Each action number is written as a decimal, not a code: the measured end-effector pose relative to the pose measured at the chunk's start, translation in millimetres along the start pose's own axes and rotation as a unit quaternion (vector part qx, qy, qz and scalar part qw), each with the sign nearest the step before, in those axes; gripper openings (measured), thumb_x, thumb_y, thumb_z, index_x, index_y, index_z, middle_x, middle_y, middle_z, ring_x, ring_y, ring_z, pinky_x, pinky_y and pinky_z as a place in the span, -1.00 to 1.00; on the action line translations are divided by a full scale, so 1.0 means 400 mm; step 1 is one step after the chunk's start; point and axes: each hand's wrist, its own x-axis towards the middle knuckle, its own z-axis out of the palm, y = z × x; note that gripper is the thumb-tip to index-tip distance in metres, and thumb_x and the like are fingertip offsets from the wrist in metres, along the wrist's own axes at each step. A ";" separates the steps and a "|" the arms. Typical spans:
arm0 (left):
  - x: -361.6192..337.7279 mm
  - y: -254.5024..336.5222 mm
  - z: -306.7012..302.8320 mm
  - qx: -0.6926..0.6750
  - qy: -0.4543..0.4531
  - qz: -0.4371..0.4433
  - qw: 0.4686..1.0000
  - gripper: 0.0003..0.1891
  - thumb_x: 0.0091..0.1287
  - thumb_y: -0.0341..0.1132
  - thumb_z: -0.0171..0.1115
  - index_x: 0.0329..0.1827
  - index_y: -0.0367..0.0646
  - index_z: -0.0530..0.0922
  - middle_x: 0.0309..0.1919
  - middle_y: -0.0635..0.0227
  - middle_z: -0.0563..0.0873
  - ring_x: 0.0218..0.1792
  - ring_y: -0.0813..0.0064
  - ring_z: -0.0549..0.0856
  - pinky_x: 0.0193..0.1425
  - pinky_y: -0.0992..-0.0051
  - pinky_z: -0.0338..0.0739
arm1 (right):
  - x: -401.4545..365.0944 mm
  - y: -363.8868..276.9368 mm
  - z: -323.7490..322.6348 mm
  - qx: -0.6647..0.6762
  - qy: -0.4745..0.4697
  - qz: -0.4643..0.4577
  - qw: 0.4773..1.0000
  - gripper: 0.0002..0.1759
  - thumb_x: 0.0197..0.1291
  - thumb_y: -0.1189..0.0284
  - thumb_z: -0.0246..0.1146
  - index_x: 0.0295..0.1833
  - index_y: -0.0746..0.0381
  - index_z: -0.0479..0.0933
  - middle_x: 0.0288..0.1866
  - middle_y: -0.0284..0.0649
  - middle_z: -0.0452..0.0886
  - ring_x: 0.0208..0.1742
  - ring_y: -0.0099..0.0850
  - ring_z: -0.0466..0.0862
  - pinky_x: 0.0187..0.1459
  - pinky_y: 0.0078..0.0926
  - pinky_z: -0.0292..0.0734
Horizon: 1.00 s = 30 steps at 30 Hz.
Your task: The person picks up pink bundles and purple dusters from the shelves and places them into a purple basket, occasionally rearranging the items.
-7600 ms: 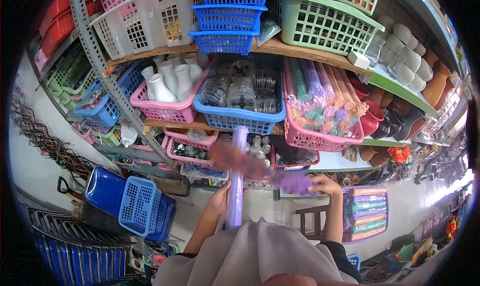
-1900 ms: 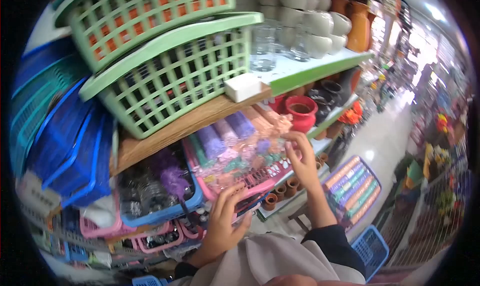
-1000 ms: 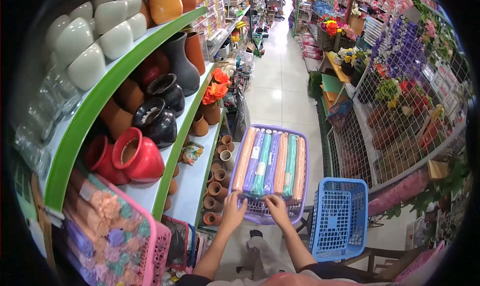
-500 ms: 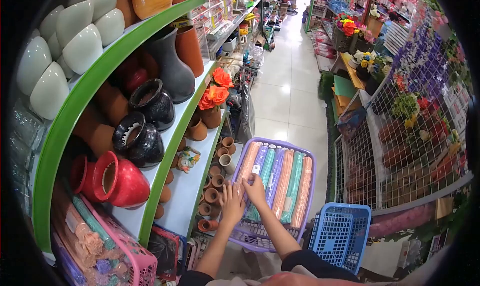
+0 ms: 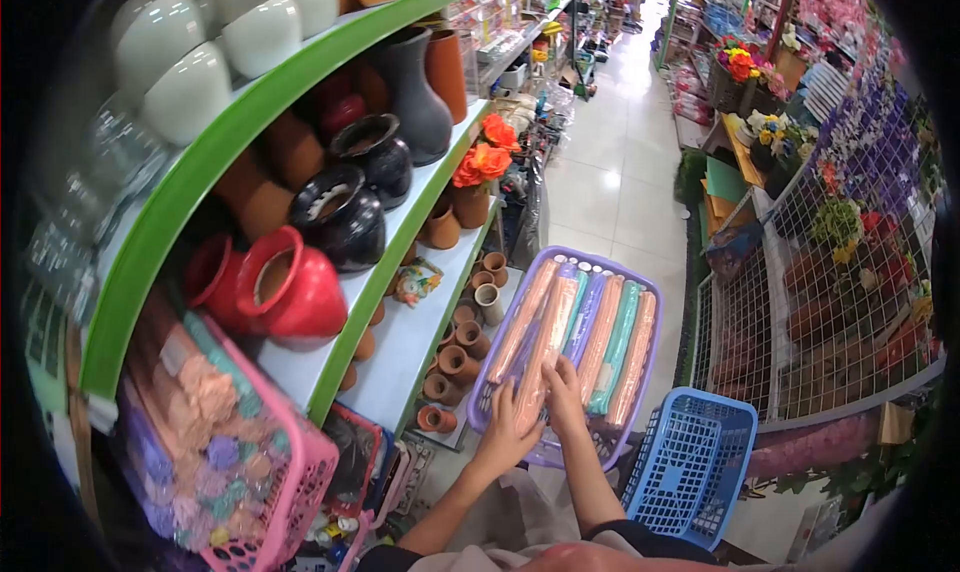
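Note:
A purple basket (image 5: 476,404) on the floor holds a row of long plastic-wrapped rolls, among them a teal roll (image 5: 617,347) and a peach roll (image 5: 634,357) at the right. Another peach roll (image 5: 549,347) lies tilted over the purple and teal ones, its near end between my hands. My left hand (image 5: 508,434) has its fingers along the left side of that end. From the right, my right hand (image 5: 565,392) grips the same roll with thumb and fingers. At the basket's left side lies one more peach roll (image 5: 522,322).
A blue basket (image 5: 690,462) stands right of the purple one. To the left, a shelf with a green edge (image 5: 340,372) carries red and black vases (image 5: 340,217). A pink basket (image 5: 310,472) of rolls sits lower left. Wire mesh racks (image 5: 800,302) line the right.
A peach roll now lies raised across the others, held in both hands, which have moved nearer to me. The view has turned left, bringing more of the pink basket into sight.

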 end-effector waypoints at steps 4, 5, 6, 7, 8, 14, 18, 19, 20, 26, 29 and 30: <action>-0.172 -0.007 -0.072 -0.284 -0.080 -0.145 0.944 -0.17 0.18 -0.21 0.31 0.36 -0.33 -0.02 0.23 0.07 0.26 0.28 0.26 0.29 0.27 0.37 0.25 | -0.197 -0.032 0.042 0.096 -0.081 0.024 0.992 -0.58 0.25 0.37 0.14 0.18 0.27 0.28 0.00 -0.33 0.46 -0.08 -0.56 0.50 -0.20 -0.66 0.46; -0.219 0.004 -0.093 -0.283 -0.069 -0.140 0.946 -0.17 0.18 -0.21 0.31 0.36 -0.33 -0.02 0.23 0.07 0.26 0.28 0.26 0.29 0.27 0.37 0.25 | -0.251 -0.032 0.051 0.080 -0.101 0.022 0.991 -0.58 0.24 0.40 0.12 0.18 0.28 0.28 0.01 -0.26 0.45 -0.02 -0.50 0.50 -0.12 -0.57 0.45; -0.272 0.022 -0.117 -0.339 -0.088 -0.157 0.924 -0.21 0.19 -0.22 0.30 0.34 -0.31 0.00 0.16 0.08 0.33 0.19 0.27 0.39 0.18 0.39 0.34 | -0.307 -0.029 0.061 0.063 -0.122 0.020 0.990 -0.59 0.24 0.43 0.10 0.18 0.29 0.27 0.02 -0.19 0.45 0.04 -0.44 0.50 -0.04 -0.47 0.45; -0.326 0.046 -0.140 -0.394 -0.106 -0.171 0.897 -0.25 0.20 -0.24 0.29 0.33 -0.28 0.03 0.09 0.09 0.40 0.09 0.29 0.48 0.09 0.42 0.43 | -0.363 -0.023 0.076 0.033 -0.132 -0.014 0.991 -0.58 0.24 0.43 0.10 0.19 0.29 0.25 0.02 -0.19 0.46 0.00 -0.38 0.55 -0.05 -0.46 0.48; -0.380 0.071 -0.162 -0.447 -0.122 -0.183 0.867 -0.28 0.21 -0.26 0.28 0.32 -0.26 0.05 0.02 0.10 0.48 0.00 0.30 0.58 0.01 0.44 0.52 | -0.416 -0.014 0.085 0.046 -0.171 0.005 0.984 -0.57 0.24 0.42 0.10 0.19 0.29 0.24 0.01 -0.21 0.46 -0.02 -0.39 0.55 -0.07 -0.51 0.48; -0.786 0.149 -0.211 -0.471 -0.009 -0.167 0.866 -0.36 0.22 -0.33 0.26 0.27 -0.27 0.11 -0.12 0.25 0.52 -0.25 0.51 0.62 -0.19 0.49 0.58 | -0.779 -0.004 0.146 0.007 -0.324 0.046 0.945 -0.56 0.24 0.45 0.14 0.21 0.26 0.25 0.12 -0.28 0.39 0.13 -0.54 0.39 0.02 -0.58 0.38; -1.051 0.229 -0.255 -0.370 0.146 -0.153 0.905 -0.46 0.21 -0.36 0.27 0.18 -0.29 0.21 -0.19 0.30 0.53 -0.31 0.57 0.61 -0.23 0.54 0.55 | -0.981 -0.001 0.209 -0.015 -0.488 0.020 0.872 -0.57 0.23 0.49 0.14 0.20 0.25 0.26 0.03 -0.32 0.44 0.12 -0.53 0.41 0.03 -0.60 0.36; -1.113 0.277 -0.274 -0.390 0.180 -0.166 0.887 -0.49 0.20 -0.37 0.28 0.14 -0.30 0.24 -0.21 0.31 0.54 -0.32 0.57 0.61 -0.24 0.55 0.54 | -1.012 0.008 0.223 -0.058 -0.540 0.007 0.840 -0.59 0.25 0.48 0.13 0.20 0.26 0.26 0.02 -0.32 0.44 0.10 -0.53 0.42 0.02 -0.59 0.36; -1.171 0.316 -0.287 -0.411 0.212 -0.179 0.869 -0.53 0.20 -0.38 0.28 0.09 -0.30 0.27 -0.23 0.32 0.54 -0.33 0.57 0.61 -0.25 0.55 0.54 | -1.037 0.015 0.237 -0.098 -0.587 -0.007 0.804 -0.60 0.26 0.48 0.12 0.19 0.26 0.27 0.02 -0.32 0.44 0.09 -0.54 0.42 0.01 -0.58 0.37; -1.430 0.403 -0.279 -0.350 0.382 -0.197 0.832 -0.59 0.21 -0.40 0.26 0.03 -0.25 0.27 -0.30 0.34 0.54 -0.37 0.56 0.61 -0.32 0.54 0.54 | -1.164 -0.071 0.513 -0.130 -0.579 -0.266 0.760 -0.69 0.27 0.40 0.11 0.06 0.32 0.37 -0.14 -0.25 0.44 -0.14 -0.50 0.48 -0.10 -0.54 0.40; -1.504 0.421 -0.260 -0.314 0.468 -0.177 0.807 -0.51 0.28 -0.41 0.17 0.17 -0.19 0.12 -0.29 0.30 0.53 -0.42 0.52 0.62 -0.41 0.53 0.55 | -1.203 -0.087 0.692 -0.310 -0.457 -0.507 0.662 -0.62 0.13 0.30 0.21 -0.03 0.31 0.40 -0.18 -0.08 0.46 -0.18 -0.24 0.53 -0.18 -0.33 0.46; -1.518 0.423 -0.255 -0.312 0.475 -0.175 0.804 -0.51 0.28 -0.41 0.17 0.17 -0.19 0.12 -0.29 0.30 0.53 -0.42 0.52 0.62 -0.41 0.53 0.55 | -1.195 -0.041 0.761 -0.313 -0.391 -0.595 0.629 -0.60 0.08 0.27 0.23 -0.07 0.33 0.40 -0.20 -0.04 0.47 -0.20 -0.11 0.53 -0.23 -0.24 0.49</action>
